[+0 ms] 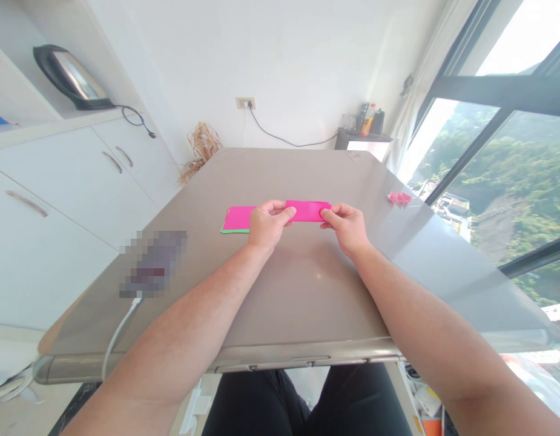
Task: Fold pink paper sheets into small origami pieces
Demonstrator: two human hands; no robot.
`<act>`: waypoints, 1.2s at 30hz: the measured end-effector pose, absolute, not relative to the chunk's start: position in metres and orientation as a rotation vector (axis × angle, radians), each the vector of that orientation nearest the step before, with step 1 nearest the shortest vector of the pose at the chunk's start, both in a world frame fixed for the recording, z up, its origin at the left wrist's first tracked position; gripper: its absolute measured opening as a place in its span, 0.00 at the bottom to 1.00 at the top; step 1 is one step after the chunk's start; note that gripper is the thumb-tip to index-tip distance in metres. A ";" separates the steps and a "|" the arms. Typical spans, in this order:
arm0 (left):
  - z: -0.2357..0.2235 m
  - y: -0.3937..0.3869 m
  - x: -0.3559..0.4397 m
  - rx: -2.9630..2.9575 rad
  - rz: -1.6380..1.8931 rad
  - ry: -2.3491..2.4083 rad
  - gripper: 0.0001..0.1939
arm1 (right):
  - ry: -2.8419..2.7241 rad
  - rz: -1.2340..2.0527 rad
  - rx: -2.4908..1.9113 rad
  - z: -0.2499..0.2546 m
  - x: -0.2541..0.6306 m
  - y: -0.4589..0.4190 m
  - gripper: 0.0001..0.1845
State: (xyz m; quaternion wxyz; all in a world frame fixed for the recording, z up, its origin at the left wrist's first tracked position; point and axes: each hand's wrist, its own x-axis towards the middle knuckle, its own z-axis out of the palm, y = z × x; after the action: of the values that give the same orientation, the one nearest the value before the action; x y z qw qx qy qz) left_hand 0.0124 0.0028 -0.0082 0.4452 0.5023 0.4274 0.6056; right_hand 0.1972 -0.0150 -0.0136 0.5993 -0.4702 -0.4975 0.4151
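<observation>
1. Paper strip (308, 211), bright pink: one, held level over the middle of the surface (313, 297); whether it touches down is unclear.
2. Its left end is pinched by the left hand (267, 224), its right end by the right hand (350, 227), each thumb on the near face with other fingers behind.
3. Judging by looks, it should be very light, thin and flexible, easily creased or torn, and not very slippery; the two short ends suit a gentle pinch.
4. One paper stack (238, 218) lies just beside the left hand, pink above, green showing beneath; its sheets cannot be counted.
5. One cluster of small pink pieces (400, 198), perhaps three, lies near the right edge.
6. One pixelated device (155, 263), one white cable (117, 333) at left.
</observation>
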 end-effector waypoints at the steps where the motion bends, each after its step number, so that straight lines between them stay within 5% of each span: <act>1: -0.008 0.003 0.012 1.245 1.500 1.058 0.14 | -1.156 0.961 -1.091 -0.014 0.197 -0.015 0.14; 23: -0.007 0.004 0.010 1.239 1.470 1.045 0.12 | -1.142 0.979 -1.052 -0.012 0.197 -0.015 0.10; 27: -0.010 0.006 0.007 1.322 1.283 1.059 0.11 | -1.189 0.971 -1.041 -0.007 0.201 -0.017 0.17; 36: -0.006 -0.004 0.011 1.586 0.972 1.148 0.10 | -1.499 1.080 -1.305 0.000 0.195 -0.026 0.10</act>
State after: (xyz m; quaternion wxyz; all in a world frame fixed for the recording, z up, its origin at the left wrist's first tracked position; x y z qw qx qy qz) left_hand 0.0114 -0.0038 -0.0065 0.4598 0.6445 0.4664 0.3947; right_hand 0.1948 -0.0260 0.0001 0.4255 -0.5220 -0.5997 0.4321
